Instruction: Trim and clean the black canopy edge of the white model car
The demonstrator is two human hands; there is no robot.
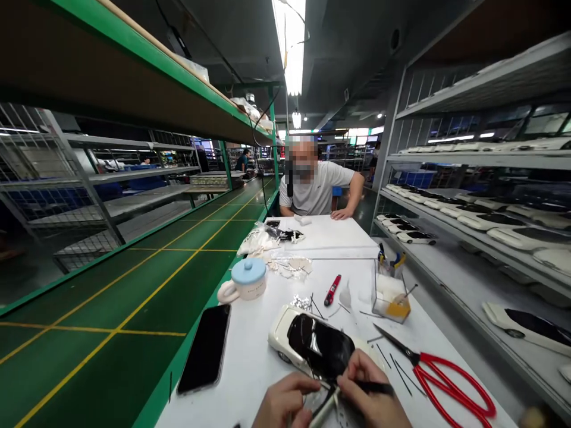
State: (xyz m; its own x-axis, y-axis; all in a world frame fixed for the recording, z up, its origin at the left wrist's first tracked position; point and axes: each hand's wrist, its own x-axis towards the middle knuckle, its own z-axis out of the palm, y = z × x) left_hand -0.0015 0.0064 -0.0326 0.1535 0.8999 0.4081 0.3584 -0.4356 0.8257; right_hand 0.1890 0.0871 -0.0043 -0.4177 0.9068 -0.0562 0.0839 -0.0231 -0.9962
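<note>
Toy car, cream-white body with glossy black roof [312,345], lies on white tabletop [254,362]. Left hand [285,404] at car's near end, fingers curled on small dark part; grip detail unclear. Right hand [370,398] pinches thin black tool [375,388] against car. Black smartphone [206,348] left of car; red-handled scissors [446,380] right of car.

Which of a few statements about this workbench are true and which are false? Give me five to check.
1. The red scissors lie right of the model car. True.
2. The phone lies screen-up on the car's roof. False: it lies on the table, left of the car.
3. The mug has a blue lid. True.
4. The right hand is empty. False: it holds a thin dark tool.
5. The left hand rests on the mug. False: it is at the car's near end.
</note>
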